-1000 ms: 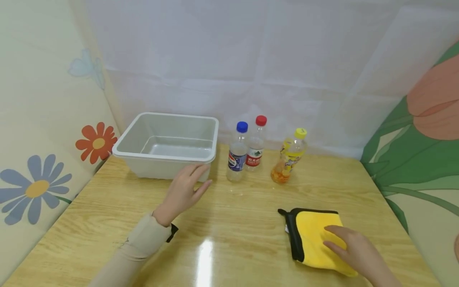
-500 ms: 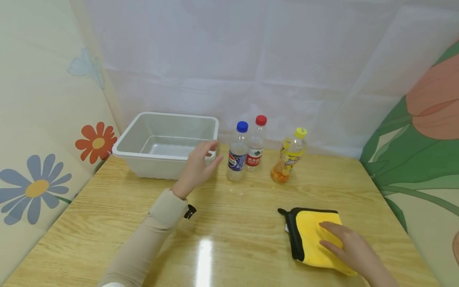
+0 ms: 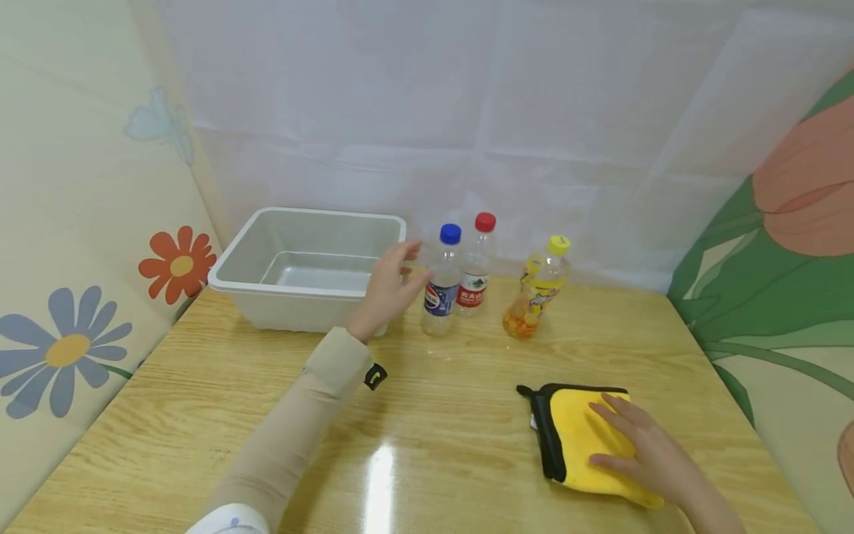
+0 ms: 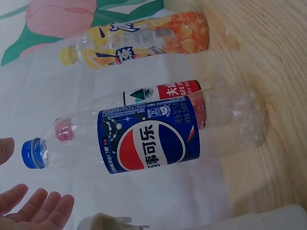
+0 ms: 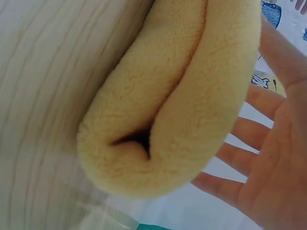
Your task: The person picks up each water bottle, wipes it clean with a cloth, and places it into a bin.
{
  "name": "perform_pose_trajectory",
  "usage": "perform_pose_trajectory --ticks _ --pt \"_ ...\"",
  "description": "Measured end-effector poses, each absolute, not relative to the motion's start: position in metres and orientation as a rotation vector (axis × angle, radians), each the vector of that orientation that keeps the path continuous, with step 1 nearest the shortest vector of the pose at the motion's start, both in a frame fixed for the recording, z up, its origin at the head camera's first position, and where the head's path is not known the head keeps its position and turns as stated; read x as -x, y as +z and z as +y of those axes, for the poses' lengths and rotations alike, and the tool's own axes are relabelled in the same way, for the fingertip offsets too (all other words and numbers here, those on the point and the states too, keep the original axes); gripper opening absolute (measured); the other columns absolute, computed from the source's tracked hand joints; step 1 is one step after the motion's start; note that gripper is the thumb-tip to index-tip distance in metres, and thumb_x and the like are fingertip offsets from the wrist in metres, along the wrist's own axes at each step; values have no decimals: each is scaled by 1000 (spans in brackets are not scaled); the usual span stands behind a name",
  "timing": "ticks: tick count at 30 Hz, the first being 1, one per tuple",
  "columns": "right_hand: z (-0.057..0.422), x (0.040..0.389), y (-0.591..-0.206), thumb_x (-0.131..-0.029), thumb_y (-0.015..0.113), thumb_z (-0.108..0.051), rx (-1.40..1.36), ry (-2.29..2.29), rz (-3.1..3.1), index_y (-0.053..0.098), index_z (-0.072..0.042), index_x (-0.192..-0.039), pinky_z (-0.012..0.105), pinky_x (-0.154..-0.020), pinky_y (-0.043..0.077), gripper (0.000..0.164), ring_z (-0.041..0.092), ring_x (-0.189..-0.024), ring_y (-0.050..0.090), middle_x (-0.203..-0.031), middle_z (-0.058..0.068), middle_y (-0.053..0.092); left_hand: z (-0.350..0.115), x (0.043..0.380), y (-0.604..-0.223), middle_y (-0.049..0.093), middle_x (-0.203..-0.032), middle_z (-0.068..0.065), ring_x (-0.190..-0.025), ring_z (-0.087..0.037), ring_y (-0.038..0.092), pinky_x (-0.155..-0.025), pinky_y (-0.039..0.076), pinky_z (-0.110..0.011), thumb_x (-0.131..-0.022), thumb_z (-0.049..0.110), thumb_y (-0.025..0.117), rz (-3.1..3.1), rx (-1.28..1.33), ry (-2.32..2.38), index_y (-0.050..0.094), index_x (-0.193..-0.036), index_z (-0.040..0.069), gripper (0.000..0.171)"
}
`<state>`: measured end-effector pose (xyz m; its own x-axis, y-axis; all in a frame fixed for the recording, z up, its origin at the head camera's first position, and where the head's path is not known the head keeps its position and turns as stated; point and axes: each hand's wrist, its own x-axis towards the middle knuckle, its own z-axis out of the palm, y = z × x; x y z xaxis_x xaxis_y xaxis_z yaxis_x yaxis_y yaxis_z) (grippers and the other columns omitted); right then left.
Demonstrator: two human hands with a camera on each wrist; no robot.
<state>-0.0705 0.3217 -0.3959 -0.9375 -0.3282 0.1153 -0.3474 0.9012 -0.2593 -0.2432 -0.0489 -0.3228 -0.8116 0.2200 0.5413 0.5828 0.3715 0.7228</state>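
Observation:
Beside the blue-capped Pepsi bottle (image 3: 440, 297) is my left hand (image 3: 389, 289), its fingers parted. In the left wrist view, thumb and fingers stand to either side of the blue cap (image 4: 32, 153), apart from it. Just behind that bottle stands a red-capped water bottle (image 3: 475, 282). My right hand (image 3: 650, 452) lies over a folded yellow towel (image 3: 587, 437) with black edging, fingers spread. The right wrist view shows the towel's rolled fold (image 5: 192, 105) against those extended fingers; firm contact is hard to judge there.
A grey plastic tub (image 3: 307, 293) sits at the back left, close to my left hand. Right of the two bottles, a yellow-capped drink bottle (image 3: 537, 293) with an orange base stands on the wooden table (image 3: 440, 437). White cloth (image 3: 427, 111) hangs behind.
My left hand has moved forward and to the right, from the tub's front corner to the Pepsi bottle. The right hand's fingers have spread and shifted slightly over the towel.

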Motion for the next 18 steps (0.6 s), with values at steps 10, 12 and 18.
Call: perform_pose_trajectory --ticks 10,12,18 --pt "331 79 -406 -68 75 -41 -729 562 -2966 49 -8 -129 73 -79 32 74 55 -117 30 -135 28 37 -33 256 -322 42 -132 -20 -116 -30 44 -95 44 -40 -84 16 65 -2374 648 -1475 36 -134 -2 60" --pt "333 82 -410 -67 75 -43 -798 552 -2941 47 -12 -132 74 -79 30 78 55 -121 26 -140 23 32 -30 258 -322 41 -134 -19 -118 -30 43 -96 43 -39 -85 17 65 -2392 639 -1472 35 -135 -1 61" --pt "335 86 -419 -65 73 -51 -900 516 -2991 36 -19 -140 80 -77 22 90 59 -123 16 -148 10 14 -25 265 -328 36 -139 -16 -122 -29 39 -100 39 -40 -84 22 65 -2455 611 -1462 30 -138 1 68"
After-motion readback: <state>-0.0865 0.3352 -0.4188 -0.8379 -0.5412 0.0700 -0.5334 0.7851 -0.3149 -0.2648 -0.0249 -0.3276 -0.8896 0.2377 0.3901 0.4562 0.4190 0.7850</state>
